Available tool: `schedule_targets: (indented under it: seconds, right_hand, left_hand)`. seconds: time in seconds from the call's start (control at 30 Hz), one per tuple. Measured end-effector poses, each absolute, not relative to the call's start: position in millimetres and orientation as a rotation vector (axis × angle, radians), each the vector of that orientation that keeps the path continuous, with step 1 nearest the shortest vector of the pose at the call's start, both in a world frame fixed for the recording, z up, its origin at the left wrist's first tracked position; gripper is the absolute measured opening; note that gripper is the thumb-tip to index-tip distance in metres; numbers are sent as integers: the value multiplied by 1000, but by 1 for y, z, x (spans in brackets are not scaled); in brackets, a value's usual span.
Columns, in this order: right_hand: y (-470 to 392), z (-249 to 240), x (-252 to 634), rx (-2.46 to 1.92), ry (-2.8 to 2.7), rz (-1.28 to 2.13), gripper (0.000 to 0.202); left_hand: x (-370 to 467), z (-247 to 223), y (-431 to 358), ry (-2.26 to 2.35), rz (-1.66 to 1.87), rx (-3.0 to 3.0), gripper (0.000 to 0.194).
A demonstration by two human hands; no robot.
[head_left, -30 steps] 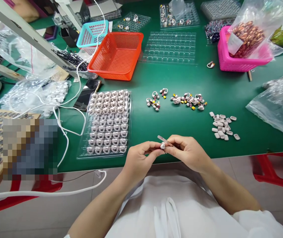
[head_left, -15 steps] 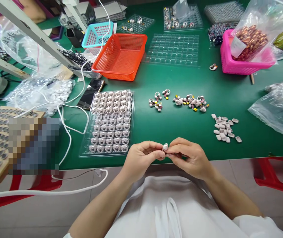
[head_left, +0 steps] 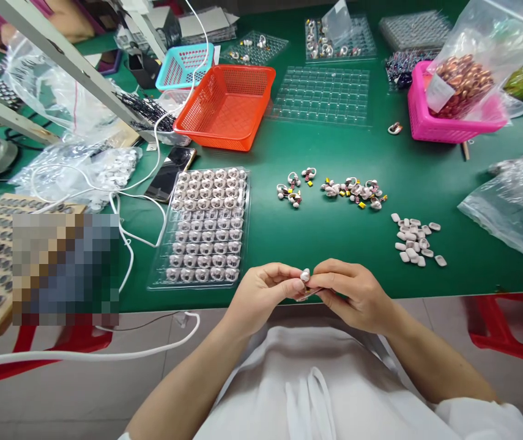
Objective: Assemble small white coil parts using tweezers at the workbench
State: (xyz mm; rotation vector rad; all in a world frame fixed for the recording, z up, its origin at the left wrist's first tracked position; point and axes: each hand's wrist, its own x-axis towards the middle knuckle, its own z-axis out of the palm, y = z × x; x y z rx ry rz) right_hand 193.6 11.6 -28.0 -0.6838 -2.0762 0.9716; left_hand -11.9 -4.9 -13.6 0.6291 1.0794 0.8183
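Close to the table's front edge, a small whitish ear-clip earbud (head_left: pixel 305 275) is held between my two hands. My left hand (head_left: pixel 268 293) is closed, with thumb and forefinger pinching it from the left. From the right, my right hand (head_left: pixel 353 293) is also closed, its fingertips against the earbud. A slim shiny strip (head_left: pixel 309 294) shows beneath the right fingers; I cannot tell whether it is a tool or part of the earbud. Beyond the hands lie a pile of open earbuds with yellow tabs (head_left: pixel 355 190) and a smaller group (head_left: pixel 294 188). Loose pale shell caps (head_left: pixel 412 239) lie to the right.
A clear tray (head_left: pixel 246 208) holding rows of pale shells stands left of my hands. Behind are an orange basket (head_left: pixel 224 137), an unfilled clear tray (head_left: pixel 320 95) and a pink basket (head_left: pixel 454 129) with bagged copper-coloured parts. A phone (head_left: pixel 169 174) and white cable (head_left: pixel 144 241) lie left.
My right fingers have shifted slightly on the earbud, and the slim strip beneath them now shows lower. The view has tilted a little; the piles and trays stay in place.
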Motion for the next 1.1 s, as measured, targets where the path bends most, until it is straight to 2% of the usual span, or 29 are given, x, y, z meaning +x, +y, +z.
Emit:
schedule_targets:
  seconds: [0.43, 0.8, 1.1]
  right_hand:
    - [12, -31, 189, -664, -1925, 1022, 29]
    - [-1, -26, 177, -1058, -1693, 1174, 3]
    - [-11, -32, 165, -1024, -1583, 1095, 11]
  left_hand:
    - [-14, -15, -4, 962, 811, 556, 21]
    - [-6, -12, -11, 1108, 926, 631, 14]
    - [4, -7, -17, 1104, 1048, 715, 9]
